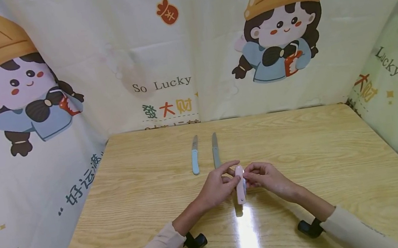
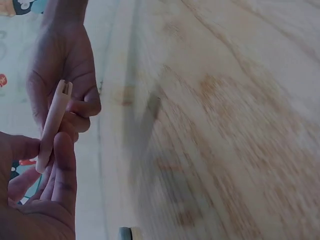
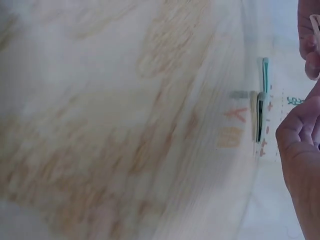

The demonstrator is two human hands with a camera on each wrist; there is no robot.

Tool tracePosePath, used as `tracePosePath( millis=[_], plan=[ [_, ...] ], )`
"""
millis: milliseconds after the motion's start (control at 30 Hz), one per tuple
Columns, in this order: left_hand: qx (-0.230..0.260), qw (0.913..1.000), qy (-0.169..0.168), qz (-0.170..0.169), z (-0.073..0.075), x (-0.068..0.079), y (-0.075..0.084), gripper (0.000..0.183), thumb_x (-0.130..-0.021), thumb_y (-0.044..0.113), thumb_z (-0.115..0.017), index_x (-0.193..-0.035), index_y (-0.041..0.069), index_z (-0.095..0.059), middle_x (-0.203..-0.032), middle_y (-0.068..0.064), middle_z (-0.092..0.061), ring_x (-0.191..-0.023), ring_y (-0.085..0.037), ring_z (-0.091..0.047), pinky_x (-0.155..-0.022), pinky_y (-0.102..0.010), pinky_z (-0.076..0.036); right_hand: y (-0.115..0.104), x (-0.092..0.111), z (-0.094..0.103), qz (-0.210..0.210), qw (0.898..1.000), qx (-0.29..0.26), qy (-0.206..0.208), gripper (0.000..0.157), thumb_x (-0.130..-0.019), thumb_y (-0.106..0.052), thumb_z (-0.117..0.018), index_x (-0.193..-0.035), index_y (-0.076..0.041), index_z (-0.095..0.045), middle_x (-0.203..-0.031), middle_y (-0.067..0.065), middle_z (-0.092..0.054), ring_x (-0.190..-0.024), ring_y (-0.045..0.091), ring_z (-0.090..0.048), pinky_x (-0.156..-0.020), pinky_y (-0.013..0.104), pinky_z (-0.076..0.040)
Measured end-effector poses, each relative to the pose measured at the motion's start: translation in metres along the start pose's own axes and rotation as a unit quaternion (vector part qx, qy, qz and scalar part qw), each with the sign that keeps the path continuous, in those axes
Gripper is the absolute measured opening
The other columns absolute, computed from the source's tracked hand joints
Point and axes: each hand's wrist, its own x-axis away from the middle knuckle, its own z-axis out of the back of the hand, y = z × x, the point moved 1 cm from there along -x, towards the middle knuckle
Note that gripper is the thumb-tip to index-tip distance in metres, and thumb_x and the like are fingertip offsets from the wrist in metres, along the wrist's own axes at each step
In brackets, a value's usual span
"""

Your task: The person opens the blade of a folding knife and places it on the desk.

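A pink folding knife (image 1: 240, 185) is held above the table, its handle upright in the head view. My left hand (image 1: 217, 186) grips the handle between thumb and fingers. From the other side, my right hand (image 1: 270, 179) pinches at the knife's edge with thumb and curled fingers. In the left wrist view the pink handle (image 2: 54, 120) shows a slot at one end, and the blade is mostly hidden. On the table just beyond my left hand lies a grey-green knife (image 1: 215, 151), unfolded, partly covered by that hand. Left of it is a light blue knife (image 1: 195, 158), also unfolded.
The wood-grain table (image 1: 150, 214) reaches back to a printed cloth (image 1: 220, 54) hung behind and along both sides. A black wrist camera mount (image 1: 195, 241) sits under my left forearm and another mount (image 1: 310, 228) under my right.
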Motion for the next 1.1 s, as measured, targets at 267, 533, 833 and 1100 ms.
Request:
tracePosePath(
  millis=[267, 533, 833, 1100],
  plan=[
    [0.016, 0.9997, -0.011, 0.018, 0.0021, -0.0004, 0.0030, 0.044, -0.098, 0.003, -0.063, -0.142, 0.001, -0.057, -0.104, -0.009, -0.059, -0.078, -0.015, -0.071, -0.069, -0.044, -0.059, -0.0006, -0.0012, 0.0001, 0.006, 1.000, 0.018, -0.023, 0.027, -0.107, -0.014, -0.055, -0.112, 0.013, -0.056, -0.102, 0.016, -0.065, -0.091, 0.020, -0.066, -0.086, 0.043, -0.056],
    [0.025, 0.9990, 0.019, 0.032, 0.0055, 0.0007, 0.0022, 0.041, -0.097, 0.003, -0.063, -0.138, 0.003, -0.060, -0.101, -0.008, -0.061, -0.071, -0.015, -0.069, -0.064, -0.045, -0.058, 0.0014, 0.0008, -0.0010, 0.008, 1.000, 0.008, 0.003, 0.025, -0.106, -0.011, -0.055, -0.107, 0.013, -0.055, -0.097, 0.015, -0.065, -0.088, 0.021, -0.067, -0.084, 0.041, -0.057],
    [0.029, 0.9993, 0.016, 0.019, 0.0087, -0.0002, 0.0010, 0.043, -0.098, 0.003, -0.062, -0.140, -0.002, -0.056, -0.100, -0.008, -0.060, -0.071, -0.014, -0.070, -0.065, -0.046, -0.059, -0.0005, -0.0039, -0.0059, -0.011, 0.999, -0.018, 0.032, 0.038, -0.105, -0.021, -0.059, -0.122, 0.013, -0.052, -0.097, 0.013, -0.066, -0.081, 0.017, -0.065, -0.079, 0.037, -0.057],
    [0.047, 0.9983, 0.027, 0.023, 0.0094, -0.0005, 0.0011, 0.041, -0.098, 0.004, -0.063, -0.138, -0.002, -0.058, -0.098, -0.009, -0.062, -0.070, -0.021, -0.072, -0.064, -0.050, -0.059, -0.0015, -0.0062, -0.0073, 0.001, 0.999, 0.018, 0.044, 0.032, -0.106, -0.018, -0.058, -0.113, 0.013, -0.058, -0.089, 0.010, -0.065, -0.079, 0.017, -0.064, -0.078, 0.039, -0.057]
  ],
)
